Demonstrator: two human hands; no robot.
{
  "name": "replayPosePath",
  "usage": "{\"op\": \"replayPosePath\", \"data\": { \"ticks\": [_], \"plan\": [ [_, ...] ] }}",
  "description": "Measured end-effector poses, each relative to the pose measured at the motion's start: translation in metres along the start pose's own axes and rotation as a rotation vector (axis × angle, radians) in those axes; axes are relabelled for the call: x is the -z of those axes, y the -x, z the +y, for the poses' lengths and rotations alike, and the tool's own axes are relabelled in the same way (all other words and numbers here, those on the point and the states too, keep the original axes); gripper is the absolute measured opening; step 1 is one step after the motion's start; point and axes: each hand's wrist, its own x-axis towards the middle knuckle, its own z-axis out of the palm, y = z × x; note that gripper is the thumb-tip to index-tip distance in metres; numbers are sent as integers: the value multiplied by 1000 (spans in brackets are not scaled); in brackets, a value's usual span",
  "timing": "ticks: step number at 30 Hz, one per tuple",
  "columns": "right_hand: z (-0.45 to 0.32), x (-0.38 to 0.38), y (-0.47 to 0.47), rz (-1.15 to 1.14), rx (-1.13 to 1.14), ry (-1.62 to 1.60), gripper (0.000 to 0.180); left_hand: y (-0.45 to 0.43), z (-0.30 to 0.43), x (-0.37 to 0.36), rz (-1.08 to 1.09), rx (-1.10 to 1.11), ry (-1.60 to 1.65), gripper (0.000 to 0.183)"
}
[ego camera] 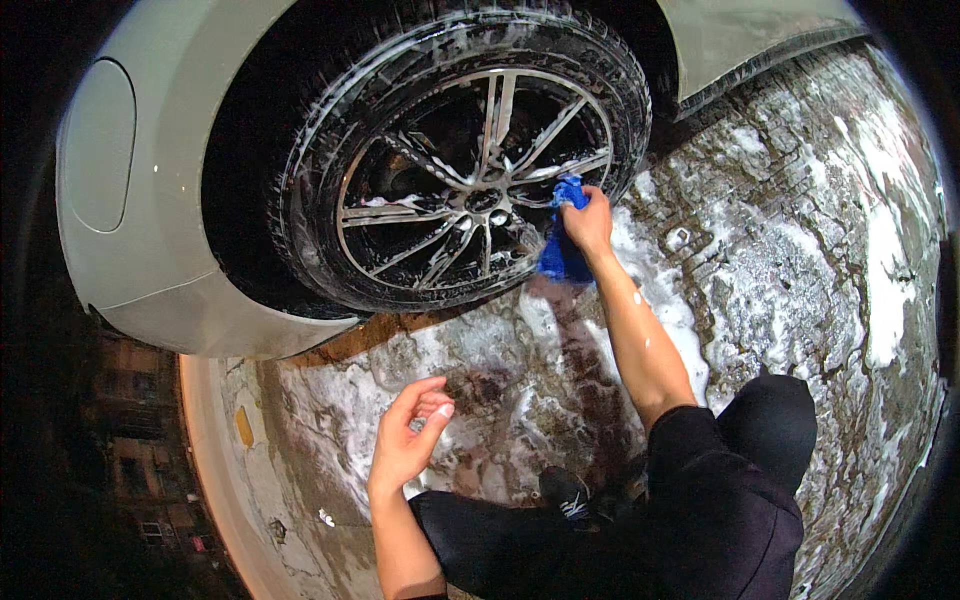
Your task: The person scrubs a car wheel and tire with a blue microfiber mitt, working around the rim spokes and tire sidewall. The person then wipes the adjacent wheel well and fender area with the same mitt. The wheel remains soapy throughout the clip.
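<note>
A blue cloth is gripped in my right hand, at the lower right part of a car wheel. The wheel has a multi-spoke alloy rim with streaks of white suds on its spokes. Around it the black tyre looks wet and soapy. Whether the cloth touches the rim or only hangs in front of it, I cannot tell. My left hand is held above the ground near my knee, its fingers loosely curled and holding nothing.
A light-coloured car body surrounds the wheel arch, with a round-cornered fuel flap at left. White foam covers much of the wet, rough ground. My black shoe is below, between my dark-clad knees.
</note>
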Motion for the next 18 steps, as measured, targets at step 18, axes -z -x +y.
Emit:
{"op": "replayPosePath", "data": {
  "ticks": [18],
  "plan": [
    [-21, -15, 5, -533, -646, -1723, 15, 0, 3, -6, 34, 17, -50, 36]
  ]
}}
